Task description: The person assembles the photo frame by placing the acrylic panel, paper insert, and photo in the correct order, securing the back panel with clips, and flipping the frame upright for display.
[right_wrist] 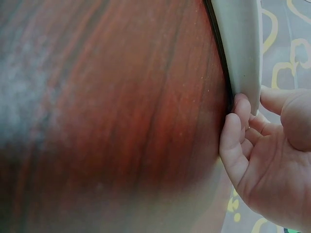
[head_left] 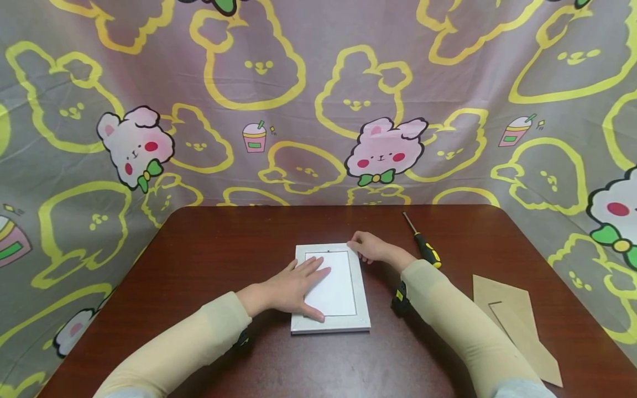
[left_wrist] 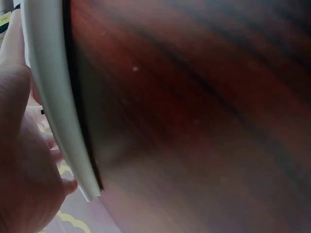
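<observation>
A white picture frame lies flat on the table, with a white panel set inside its border. My left hand rests on the frame's left part and the panel, fingers spread. In the left wrist view, the frame's pale side edge stands beside that hand. At the far right corner, my right hand pinches the frame. The right wrist view shows the thumb on one face of the frame's edge and curled fingers at the other side, by the tabletop.
A screwdriver with a black and yellow handle lies beyond my right forearm. Brown board pieces lie at the right of the dark wooden table. A patterned cloth hangs behind and at both sides.
</observation>
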`<control>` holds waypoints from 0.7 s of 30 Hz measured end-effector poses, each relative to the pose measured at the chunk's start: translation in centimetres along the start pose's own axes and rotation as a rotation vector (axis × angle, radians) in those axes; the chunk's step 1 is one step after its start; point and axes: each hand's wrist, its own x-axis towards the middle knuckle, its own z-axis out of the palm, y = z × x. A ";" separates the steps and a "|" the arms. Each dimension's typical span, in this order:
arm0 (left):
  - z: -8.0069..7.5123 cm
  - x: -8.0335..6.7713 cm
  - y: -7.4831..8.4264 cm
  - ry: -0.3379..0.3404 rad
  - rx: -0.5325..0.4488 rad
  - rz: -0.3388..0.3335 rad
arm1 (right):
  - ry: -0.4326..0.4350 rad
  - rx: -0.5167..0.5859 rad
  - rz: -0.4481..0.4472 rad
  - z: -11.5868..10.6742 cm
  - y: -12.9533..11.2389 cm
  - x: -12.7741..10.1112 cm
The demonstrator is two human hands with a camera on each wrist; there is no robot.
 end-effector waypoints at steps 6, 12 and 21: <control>0.2 -0.1 -0.1 -0.005 0.027 0.008 | 0.007 0.000 0.001 0.0 -0.1 0.0; 0.3 0.0 -0.2 -0.022 0.016 0.005 | 0.009 0.000 0.005 0.1 0.1 -0.1; 0.0 0.0 -0.4 -0.032 -0.031 0.008 | 0.013 0.001 -0.003 0.1 0.0 0.0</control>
